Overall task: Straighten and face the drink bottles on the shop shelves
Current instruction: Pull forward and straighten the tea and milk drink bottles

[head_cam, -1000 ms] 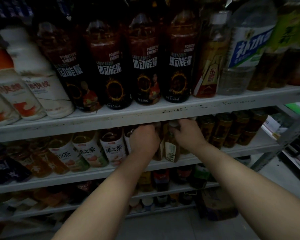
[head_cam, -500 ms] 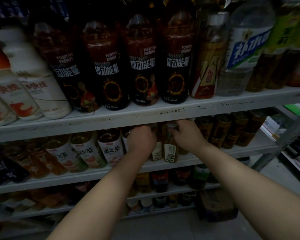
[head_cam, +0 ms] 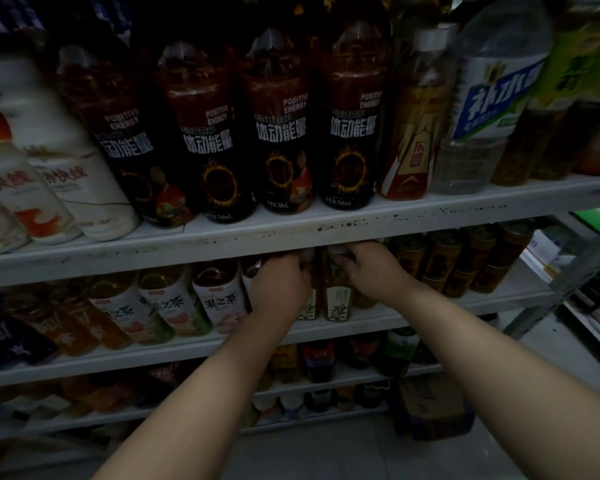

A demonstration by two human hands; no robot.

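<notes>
Both my hands reach into the second shelf from the top. My left hand [head_cam: 280, 285] curls round the neck of a slim tea bottle [head_cam: 309, 304], most of which it hides. My right hand [head_cam: 370, 271] grips the top of the neighbouring slim tea bottle with a pale leaf label [head_cam: 337, 301]. Both bottles stand upright side by side at the shelf's front edge [head_cam: 378, 318]. Their caps sit just under the upper shelf board [head_cam: 291, 233].
Fruit tea bottles [head_cam: 219, 299] line the shelf to the left, brown cans [head_cam: 444, 261] to the right. Above stand black energy drink bottles [head_cam: 281, 133], white milk bottles [head_cam: 63, 188] and a water bottle [head_cam: 489, 109]. Lower shelves hold more drinks. A cardboard box [head_cam: 430, 407] sits on the floor.
The two slim bottles have shifted slightly left and stand closer together and straighter. Both hands stay on their tops; the view has drifted a little.
</notes>
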